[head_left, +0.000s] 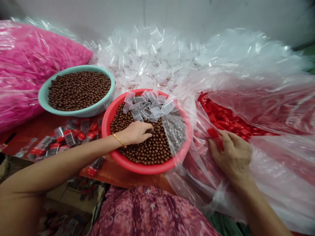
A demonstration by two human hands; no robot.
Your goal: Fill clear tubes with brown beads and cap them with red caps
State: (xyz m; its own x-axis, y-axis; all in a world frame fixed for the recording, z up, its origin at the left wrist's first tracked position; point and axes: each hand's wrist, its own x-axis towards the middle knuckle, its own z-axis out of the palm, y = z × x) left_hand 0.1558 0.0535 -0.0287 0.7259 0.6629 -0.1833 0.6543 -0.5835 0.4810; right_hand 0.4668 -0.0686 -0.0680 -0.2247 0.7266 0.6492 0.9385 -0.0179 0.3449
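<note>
My left hand [135, 132], with a gold bangle [119, 140] at the wrist, rests in a red plastic basin [109, 126] on a heap of glossy brown candy balls [145, 152]. Its curled fingertips are down among the balls, and I cannot tell if they grip any. Several small clear plastic tubes [147, 106] lie on the far side of the heap. My right hand [231, 157] is at the mouth of a clear plastic bag [270, 108] of red plastic caps [228, 121]. One red cap [213, 132] sits between its thumb and fingers.
A teal basin [44, 95] of brown balls stands to the left of the red one. Behind it lies a bulging bag of pink items [36, 62], and a large mass of clear tubes [147, 55] lies at the back. Filled packets with red caps [69, 139] lie on a wooden table [115, 175].
</note>
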